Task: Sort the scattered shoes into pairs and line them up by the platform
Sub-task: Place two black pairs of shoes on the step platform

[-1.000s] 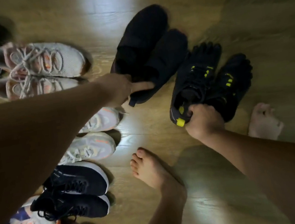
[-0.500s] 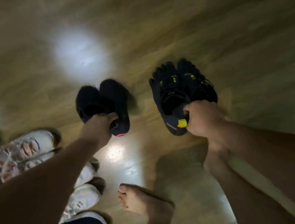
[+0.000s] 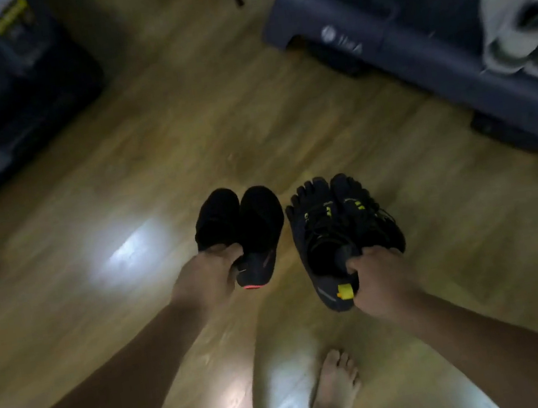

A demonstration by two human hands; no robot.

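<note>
Black slip-on shoes (image 3: 245, 221) and black five-toe shoes (image 3: 326, 227) with yellow accents hang side by side at mid-frame above the wooden floor (image 3: 181, 129), between a dark bulky object (image 3: 2, 85) at upper left and a dark step platform (image 3: 408, 21) at upper right. Blur smears the platform's logo and the pale shoes (image 3: 522, 26) on it, which the right edge cuts off. With both arms stretched forward, the left hand (image 3: 206, 274) grips the slip-ons' heels and the right hand (image 3: 380, 278) curls round the toe shoes' heels, above a bare foot (image 3: 335, 388).
</note>
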